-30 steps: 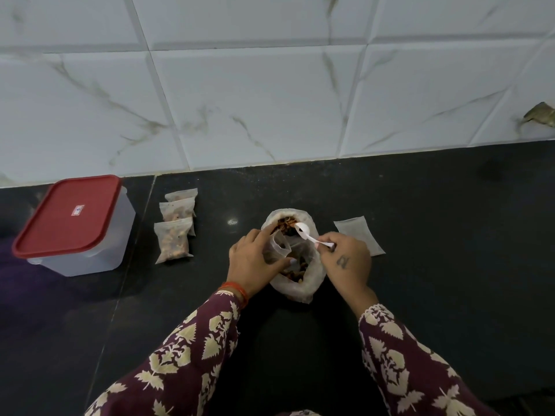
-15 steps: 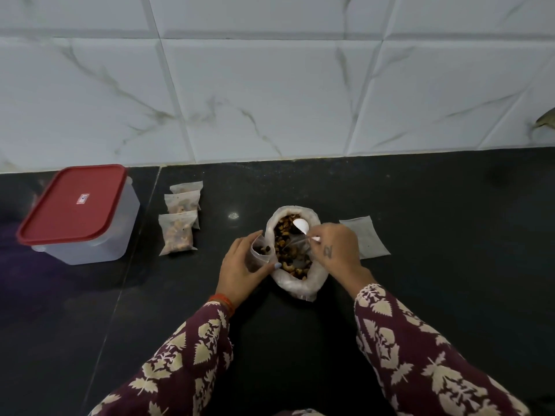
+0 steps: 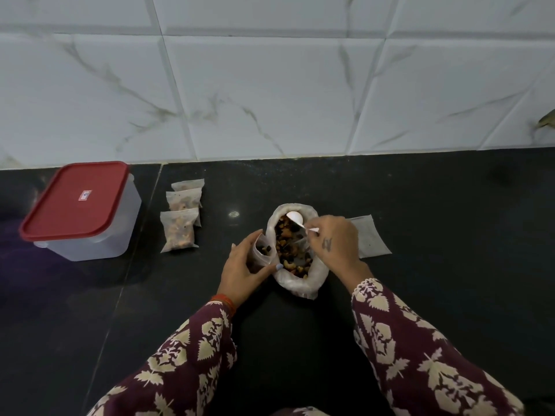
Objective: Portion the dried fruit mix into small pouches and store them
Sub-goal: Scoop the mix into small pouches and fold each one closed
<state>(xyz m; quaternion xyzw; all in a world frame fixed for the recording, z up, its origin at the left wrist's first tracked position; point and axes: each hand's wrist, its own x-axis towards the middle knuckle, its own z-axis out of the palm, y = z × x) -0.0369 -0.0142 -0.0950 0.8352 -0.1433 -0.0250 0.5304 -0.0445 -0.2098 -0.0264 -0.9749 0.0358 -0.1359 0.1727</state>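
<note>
Near the counter's (image 3: pixel 420 205) left edge, close to the tiled wall, stands a clear storage box (image 3: pixel 87 235) with its red lid on — probably where the finished portions will be stored. Just to its right three filled pouches (image 3: pixel 181 219) lie overlapping in a short row, set aside out of the working space. Toward the middle of the counter the left hand (image 3: pixel 243 270) wraps its curled fingers and thumb around a small open pouch (image 3: pixel 264 250), holding its mouth upward and right against the bag of dried fruit mix (image 3: pixel 295 253), likely so each spoonful has little way to travel. The right hand (image 3: pixel 333 241) pinches the handle of a white spoon (image 3: pixel 295 219) between fingertips and thumb, the bowl over the bag's far rim. Just beyond that hand lies an empty pouch (image 3: pixel 369 235) — flat, seemingly next in line.
</note>
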